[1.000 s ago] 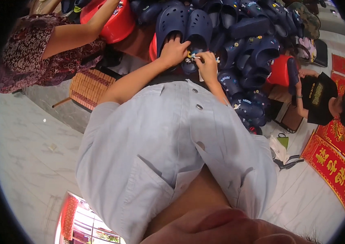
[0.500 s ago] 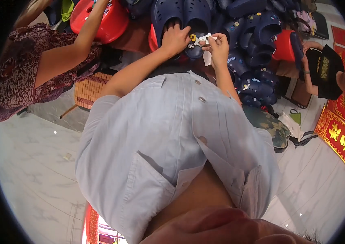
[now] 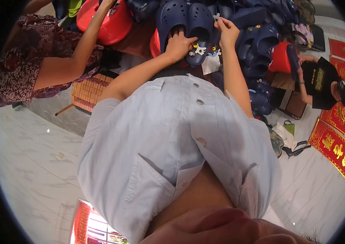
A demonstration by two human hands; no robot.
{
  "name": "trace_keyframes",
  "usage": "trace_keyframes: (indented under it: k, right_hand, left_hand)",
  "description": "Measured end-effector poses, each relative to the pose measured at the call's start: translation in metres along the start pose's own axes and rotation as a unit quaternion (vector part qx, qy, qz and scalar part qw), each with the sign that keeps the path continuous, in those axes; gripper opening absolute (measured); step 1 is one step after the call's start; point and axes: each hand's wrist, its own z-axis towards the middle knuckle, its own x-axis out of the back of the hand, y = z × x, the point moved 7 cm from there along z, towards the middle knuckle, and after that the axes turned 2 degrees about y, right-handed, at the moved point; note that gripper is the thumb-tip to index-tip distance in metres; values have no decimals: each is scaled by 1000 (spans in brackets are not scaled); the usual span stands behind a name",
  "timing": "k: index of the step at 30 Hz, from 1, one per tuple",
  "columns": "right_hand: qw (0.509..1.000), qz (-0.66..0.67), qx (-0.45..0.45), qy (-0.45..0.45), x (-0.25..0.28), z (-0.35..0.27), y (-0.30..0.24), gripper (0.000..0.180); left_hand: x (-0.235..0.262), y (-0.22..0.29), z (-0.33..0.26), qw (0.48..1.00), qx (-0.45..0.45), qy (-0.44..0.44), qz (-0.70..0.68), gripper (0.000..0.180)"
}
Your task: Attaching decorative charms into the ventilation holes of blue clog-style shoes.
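A pair of navy clogs with holed toes lies in front of me, a left clog (image 3: 171,18) and a right clog (image 3: 200,21). My left hand (image 3: 179,45) grips the left clog, its fingers inside the foot opening and its thumb stretched toward the right clog. Several small shoe charms (image 3: 199,50), white and yellow, sit in the heel end of the right clog. Beside that clog's toe, my right hand (image 3: 227,31) pinches a small whitish charm (image 3: 216,17). Below the right hand is a white packet (image 3: 211,65) with a few colourful charms at its top.
Many navy clogs (image 3: 258,49) are piled to the right, some with charms. Red stools (image 3: 107,24) stand at left and right. A person in a patterned dress (image 3: 58,61) is at left, another in a black shirt (image 3: 323,79) at right. A wooden-slatted seat (image 3: 91,91) is near my left arm.
My right hand has moved up and right, from over the right clog's heel to beside its toe. A white charm now rests in that clog. My left hand stays at the left clog.
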Motion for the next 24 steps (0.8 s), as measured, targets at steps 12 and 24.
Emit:
trace_keyframes:
  k: [12,24]
  right_hand:
    - [883,-393,255,-24,-48,40,-2,15]
    - [860,-405,296,-90,-52,23,-2,25]
  left_hand:
    - [1,-1,-5,998,33,-9,-51,42]
    - [5,-3,-3,996,-17,85,-8,41]
